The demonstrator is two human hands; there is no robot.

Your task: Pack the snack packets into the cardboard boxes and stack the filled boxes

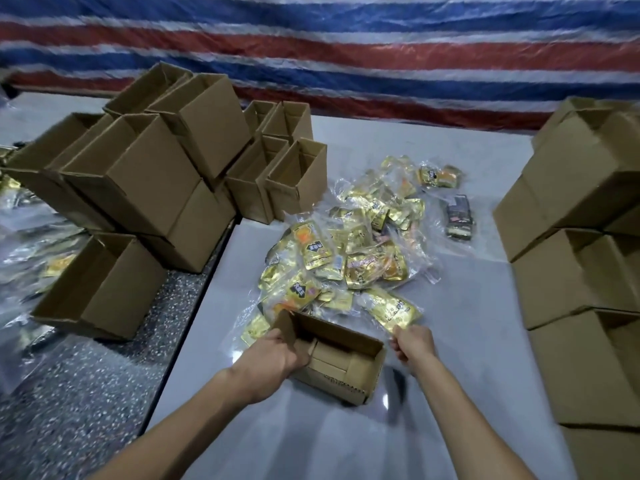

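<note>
An open, empty cardboard box [349,379] sits on the grey table [450,393] right in front of me. My left hand [273,362] grips its left wall at the rim. My right hand [414,344] pinches the near corner of a gold snack packet [393,311] lying just beyond the box's right end. Behind the box, a loose pile of gold snack packets [360,247] in clear wrap spreads across the table's middle.
Empty open boxes [145,181] are heaped at the left, some standing by the pile [294,188]. A tall stack of boxes [581,271] fills the right edge. A dark packet [459,218] lies apart. Speckled floor [104,375] with more packets is left of the table. A striped tarp [346,46] hangs behind.
</note>
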